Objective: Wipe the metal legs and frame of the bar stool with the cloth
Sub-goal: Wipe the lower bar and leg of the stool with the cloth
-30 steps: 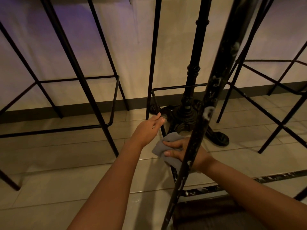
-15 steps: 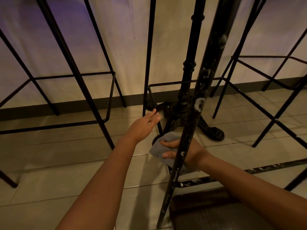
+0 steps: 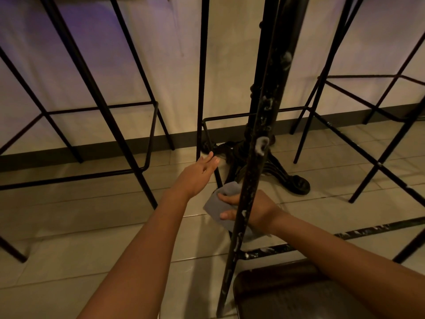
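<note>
While two empty-framed stools [image 3: 96,125] stand at left, one left hand [image 3: 197,174] reaches out, fingers straight, toward a thin black leg [image 3: 202,77]. Just right, one right hand [image 3: 253,210] grips one grey cloth [image 3: 216,208] behind the near speckled stool leg [image 3: 257,157].

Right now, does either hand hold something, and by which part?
The right hand grips the grey cloth across its middle, behind the near stool leg. The left hand holds nothing.
</note>
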Available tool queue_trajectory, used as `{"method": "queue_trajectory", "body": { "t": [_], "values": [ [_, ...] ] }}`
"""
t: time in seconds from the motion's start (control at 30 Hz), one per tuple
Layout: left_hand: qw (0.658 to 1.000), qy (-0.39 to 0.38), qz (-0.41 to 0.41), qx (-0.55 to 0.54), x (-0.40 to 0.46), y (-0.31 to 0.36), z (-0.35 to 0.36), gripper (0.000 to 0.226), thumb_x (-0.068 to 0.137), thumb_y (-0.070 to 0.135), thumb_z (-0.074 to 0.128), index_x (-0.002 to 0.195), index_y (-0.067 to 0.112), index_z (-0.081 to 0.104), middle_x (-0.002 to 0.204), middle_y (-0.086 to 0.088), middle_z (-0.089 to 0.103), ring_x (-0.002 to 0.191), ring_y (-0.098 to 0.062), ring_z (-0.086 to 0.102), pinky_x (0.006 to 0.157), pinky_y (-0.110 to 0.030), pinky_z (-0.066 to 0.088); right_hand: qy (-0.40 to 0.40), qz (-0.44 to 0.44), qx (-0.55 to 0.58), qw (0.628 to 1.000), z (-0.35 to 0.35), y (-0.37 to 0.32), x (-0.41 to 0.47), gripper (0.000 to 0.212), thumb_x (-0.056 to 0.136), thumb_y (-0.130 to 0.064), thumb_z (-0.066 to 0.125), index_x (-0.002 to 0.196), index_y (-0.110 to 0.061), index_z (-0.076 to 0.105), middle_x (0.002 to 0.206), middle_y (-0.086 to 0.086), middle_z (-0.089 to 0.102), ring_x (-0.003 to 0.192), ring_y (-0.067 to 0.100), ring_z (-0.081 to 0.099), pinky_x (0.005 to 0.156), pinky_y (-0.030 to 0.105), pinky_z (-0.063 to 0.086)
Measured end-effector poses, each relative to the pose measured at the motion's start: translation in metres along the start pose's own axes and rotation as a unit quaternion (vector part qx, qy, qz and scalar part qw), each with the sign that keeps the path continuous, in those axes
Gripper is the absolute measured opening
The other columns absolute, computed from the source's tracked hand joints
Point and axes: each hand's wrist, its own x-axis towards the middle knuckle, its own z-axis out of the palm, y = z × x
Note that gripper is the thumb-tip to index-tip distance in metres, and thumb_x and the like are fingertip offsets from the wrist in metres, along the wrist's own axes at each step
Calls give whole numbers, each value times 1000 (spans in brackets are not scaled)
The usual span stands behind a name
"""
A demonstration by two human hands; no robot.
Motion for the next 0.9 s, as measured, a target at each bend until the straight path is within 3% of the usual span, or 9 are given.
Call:
{"method": "queue_trajectory", "body": {
  "t": [0.07,0.17,0.37,0.4,0.5,0.6,0.63,0.73,0.9],
  "values": [
    [1000,0,3,19,-2,5,-1,51,98,47,24,143,25,30,149,-4,35,137,-24,29,110,-51,26,-1,0,1,1000,2,3,-2,31,81,-7,67,111,-6,64,102,-6,61,92,1,56,77,3,44],
    [999,-7,5,33,-3,11,-2,51,99,46,23,145,25,24,151,0,28,140,-22,24,112,-53,21,11,-28,-59,998,-1,4,1,29,82,-16,66,111,-11,65,112,3,64,105,9,55,97,24,43],
    [999,-22,22,42,-6,2,-3,52,98,48,21,145,27,24,154,5,19,141,-20,20,113,-54,18,30,-51,-96,994,-7,-4,11,24,86,-18,61,107,-6,67,111,12,64,103,18,58,92,31,45],
    [999,-23,19,40,-9,2,-3,51,98,47,21,146,27,22,155,6,16,142,-19,17,113,-53,15,26,-52,-107,993,-6,-4,10,25,86,-19,62,108,-8,67,112,11,64,102,15,57,91,27,45],
    [998,-24,20,46,-13,-2,2,50,98,46,24,146,30,18,155,8,11,143,-16,10,114,-53,11,12,-52,-101,993,-3,2,4,29,85,-20,64,112,-12,64,114,1,62,89,-2,51,73,-2,38],
    [997,-23,49,55,-10,-12,5,53,96,50,28,146,35,20,155,15,8,143,-11,7,114,-55,14,-15,-18,-106,994,1,6,-9,29,85,-24,63,114,-19,62,98,-14,55,82,-4,47,69,-7,33],
    [997,-26,52,56,-10,-15,6,53,95,50,29,146,36,19,154,16,7,143,-10,7,113,-55,15,-19,-11,-98,995,3,11,-12,28,85,-25,63,112,-20,62,96,-14,55,86,-2,51,75,-3,37],
    [996,-28,59,62,-9,-16,7,55,96,48,33,146,35,17,154,17,6,143,-10,7,114,-54,16,-18,9,-70,997,4,12,-16,25,82,-22,66,106,-15,66,104,4,65,98,16,60,90,32,48],
    [997,-23,63,42,-11,-18,6,52,96,47,34,145,34,22,154,16,10,143,-8,7,114,-53,14,16,16,-44,999,-1,5,-3,27,79,-21,69,106,-16,67,111,3,63,105,16,56,96,41,45]
  ]
}}
